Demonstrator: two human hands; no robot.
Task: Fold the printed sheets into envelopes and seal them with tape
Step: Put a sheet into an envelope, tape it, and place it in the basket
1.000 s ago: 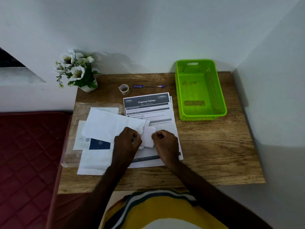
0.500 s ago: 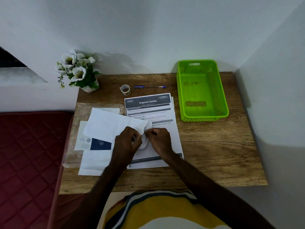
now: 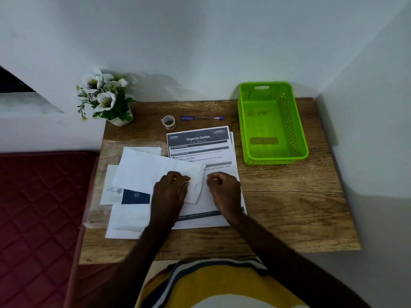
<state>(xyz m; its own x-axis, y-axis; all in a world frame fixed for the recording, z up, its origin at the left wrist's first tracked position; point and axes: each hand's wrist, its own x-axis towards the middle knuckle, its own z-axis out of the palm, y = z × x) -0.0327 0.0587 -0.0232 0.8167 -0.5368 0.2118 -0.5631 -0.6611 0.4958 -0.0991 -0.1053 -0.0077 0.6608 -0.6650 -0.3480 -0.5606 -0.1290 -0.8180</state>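
Observation:
A white envelope (image 3: 149, 172) lies slanted across the left part of the wooden table (image 3: 289, 207). Its crumpled flap (image 3: 196, 187) sticks out to the right, between my hands. My left hand (image 3: 170, 192) rests on the envelope, and its fingertips pinch the paper at the base of the flap. My right hand (image 3: 224, 188) lies on the printed sheets (image 3: 200, 147) with its fingers curled just right of the flap's edge; I cannot tell whether they hold the flap. A roll of tape (image 3: 168, 122) stands behind the sheets.
A blue pen (image 3: 201, 118) lies beside the tape. A green plastic basket (image 3: 299, 138) stands at the back right, and a pot of white flowers (image 3: 104, 96) at the back left. More envelopes (image 3: 126, 221) and a dark blue card (image 3: 135, 196) lie under the left side. A red mattress (image 3: 40, 207) borders the table's left edge.
Half a second ago both hands met over the flap. My right hand has since drawn away to the right, and the flap shows again between the hands.

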